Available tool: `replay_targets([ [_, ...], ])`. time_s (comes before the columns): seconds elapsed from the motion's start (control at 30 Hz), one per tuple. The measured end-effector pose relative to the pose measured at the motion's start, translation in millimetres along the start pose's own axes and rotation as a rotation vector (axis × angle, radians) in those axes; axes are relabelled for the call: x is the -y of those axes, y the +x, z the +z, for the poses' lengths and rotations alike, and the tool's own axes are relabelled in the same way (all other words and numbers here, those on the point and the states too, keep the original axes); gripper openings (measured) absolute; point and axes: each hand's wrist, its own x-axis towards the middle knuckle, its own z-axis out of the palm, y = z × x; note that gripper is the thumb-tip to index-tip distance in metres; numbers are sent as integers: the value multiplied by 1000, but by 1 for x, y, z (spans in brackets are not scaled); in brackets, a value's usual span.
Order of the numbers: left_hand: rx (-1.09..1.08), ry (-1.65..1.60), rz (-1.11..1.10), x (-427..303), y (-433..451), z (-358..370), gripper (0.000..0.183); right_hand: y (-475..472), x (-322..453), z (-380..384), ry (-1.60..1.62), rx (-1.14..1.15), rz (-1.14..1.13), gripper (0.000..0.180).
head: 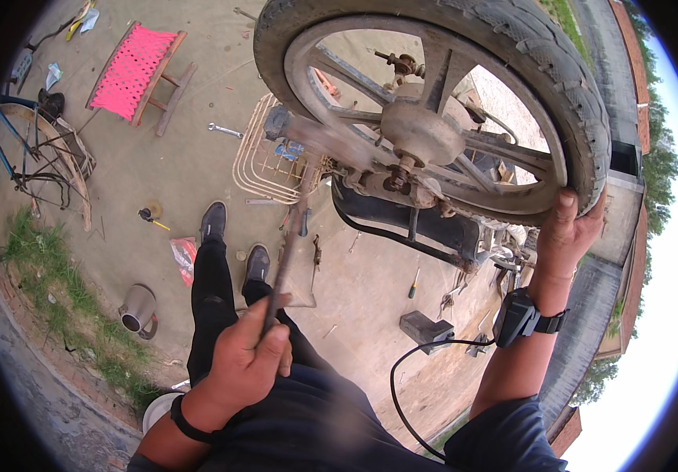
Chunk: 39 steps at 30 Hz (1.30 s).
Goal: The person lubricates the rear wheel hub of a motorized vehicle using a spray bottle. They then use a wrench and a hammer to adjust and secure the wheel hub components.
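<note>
My left hand [250, 348] grips the thin handle of a hammer [292, 248]. Its blurred head is up beside the wheel's axle, and I cannot tell whether it touches. A spoked cast-metal motorcycle wheel [421, 130] with a worn black tyre [590, 130] fills the upper right. The rusty threaded axle end [399, 177] sticks out from its hub towards me. On the tyre's lower right edge rests my right hand [569, 236], thumb on the near side and fingers wrapped behind. Under the wheel lies a black padded seat [404, 218], partly hidden.
A wire basket [256, 159] stands behind the hammer. On the concrete lie a wrench [225, 130], a screwdriver [414, 283] and a heavy metal block [424, 329]. Leftward are a metal jug [138, 308], a pink woven stool [135, 74] and bicycle parts [38, 147]. A black cable [395, 377] hangs from my right wrist.
</note>
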Motion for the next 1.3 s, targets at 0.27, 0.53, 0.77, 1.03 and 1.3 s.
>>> replay_targets([
  [0.27, -107, -102, 49, 0, 2, -4, 37, 0, 1, -3, -48, 17, -4, 84],
  [0.53, -115, -139, 86, 6, 3, -7, 38, 0, 5, 1, 7, 0, 10, 84],
  [0.77, -8, -28, 28, -3, 3, -5, 35, -1, 0, -1, 39, 16, 17, 82],
  [1.03, 85, 89, 17, 0, 2, -1, 35, -2, -2, 3, 77, -6, 12, 84],
  [1.3, 106, 40, -97, -5, 6, 4, 34, -1, -5, 1, -1, -27, -21, 89],
])
